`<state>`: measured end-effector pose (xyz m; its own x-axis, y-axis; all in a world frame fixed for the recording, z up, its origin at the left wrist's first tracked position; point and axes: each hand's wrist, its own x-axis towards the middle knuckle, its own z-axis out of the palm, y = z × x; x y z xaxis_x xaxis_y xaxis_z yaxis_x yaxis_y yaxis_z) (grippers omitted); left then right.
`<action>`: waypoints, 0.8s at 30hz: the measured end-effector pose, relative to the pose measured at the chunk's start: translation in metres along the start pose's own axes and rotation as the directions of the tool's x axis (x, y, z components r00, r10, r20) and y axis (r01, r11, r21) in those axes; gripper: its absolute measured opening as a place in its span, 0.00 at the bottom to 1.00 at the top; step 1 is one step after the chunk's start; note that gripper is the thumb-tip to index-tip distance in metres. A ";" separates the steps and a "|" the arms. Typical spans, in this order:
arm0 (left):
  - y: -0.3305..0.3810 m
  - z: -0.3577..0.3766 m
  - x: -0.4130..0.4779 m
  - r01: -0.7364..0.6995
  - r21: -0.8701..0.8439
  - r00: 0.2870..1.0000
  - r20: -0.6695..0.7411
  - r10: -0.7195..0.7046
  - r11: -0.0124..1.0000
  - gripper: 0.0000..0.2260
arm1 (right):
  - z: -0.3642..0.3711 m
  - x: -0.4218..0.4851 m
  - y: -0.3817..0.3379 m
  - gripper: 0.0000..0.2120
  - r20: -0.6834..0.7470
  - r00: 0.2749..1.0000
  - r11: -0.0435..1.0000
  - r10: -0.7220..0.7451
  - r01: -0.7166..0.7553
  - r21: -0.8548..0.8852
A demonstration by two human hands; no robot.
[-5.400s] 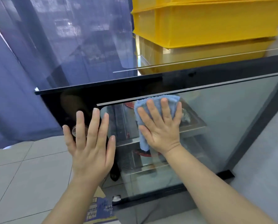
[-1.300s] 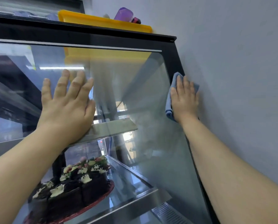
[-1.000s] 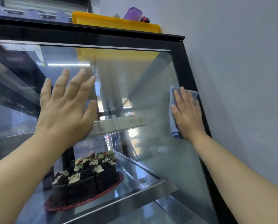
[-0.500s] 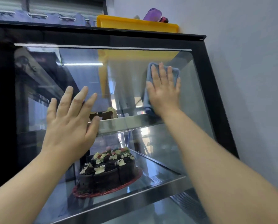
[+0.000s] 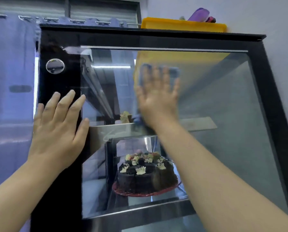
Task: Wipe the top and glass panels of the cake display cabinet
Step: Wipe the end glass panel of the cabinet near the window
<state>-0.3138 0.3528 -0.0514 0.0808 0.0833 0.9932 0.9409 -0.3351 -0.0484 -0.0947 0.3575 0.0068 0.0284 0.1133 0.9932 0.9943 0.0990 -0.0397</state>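
Note:
The cake display cabinet [image 5: 272, 101] fills the view, with a black frame around a large glass panel [image 5: 223, 97]. My right hand [image 5: 158, 99] lies flat with straight fingers on a blue cloth [image 5: 175, 72], pressing it against the upper middle of the glass; hand and cloth are motion-blurred. My left hand [image 5: 59, 124] rests flat, fingers straight, on the black left edge of the frame, overlapping the glass. Inside, a dark chocolate cake [image 5: 146, 174] sits on a red board on a lower shelf.
A yellow tray [image 5: 183, 25] with a purple bottle [image 5: 198, 14] stands on the cabinet top at the right. A grey wall [image 5: 282, 30] runs close along the right side. Blue curtains [image 5: 11, 81] hang at the left. A round lock [image 5: 55, 66] sits in the frame's upper left.
My right hand has slid the cloth leftward across the glass, from the right frame edge to the upper middle. My left hand has stayed flat and now lies on the black left frame.

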 end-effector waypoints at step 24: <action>-0.060 -0.016 -0.035 0.067 -0.045 0.991 0.122 -0.062 0.997 0.27 | 0.014 0.016 -0.087 0.26 -0.003 0.995 0.995 -0.098 0.098 0.002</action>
<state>-0.3787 0.3546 -0.0819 0.0624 0.2180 0.9740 0.9286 -0.3704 0.0234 -0.1821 0.3650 0.0249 -0.0691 0.0997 0.9926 0.9920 0.1118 0.0579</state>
